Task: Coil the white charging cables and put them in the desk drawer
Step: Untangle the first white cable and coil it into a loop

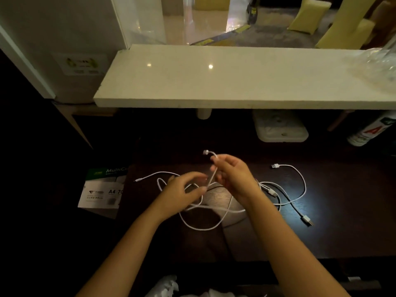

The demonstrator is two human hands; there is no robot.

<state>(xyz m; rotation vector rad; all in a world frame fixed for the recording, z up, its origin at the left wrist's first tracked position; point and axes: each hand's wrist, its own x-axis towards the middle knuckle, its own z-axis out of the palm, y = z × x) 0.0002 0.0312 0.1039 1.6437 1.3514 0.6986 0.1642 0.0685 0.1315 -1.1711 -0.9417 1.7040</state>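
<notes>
Now the right hand (pixel 232 174) is pinching a cable (pixel 212 177) just below its plug, lifting it over the desk (pixel 342 232); the left hand (pixel 182 189) is curling around the strand lower down, cables (pixel 285 189) sprawling beneath.

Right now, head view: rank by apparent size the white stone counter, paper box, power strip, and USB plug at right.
1. white stone counter
2. paper box, partly hidden by the desk
3. power strip, close to the box, so unsure
4. USB plug
</notes>
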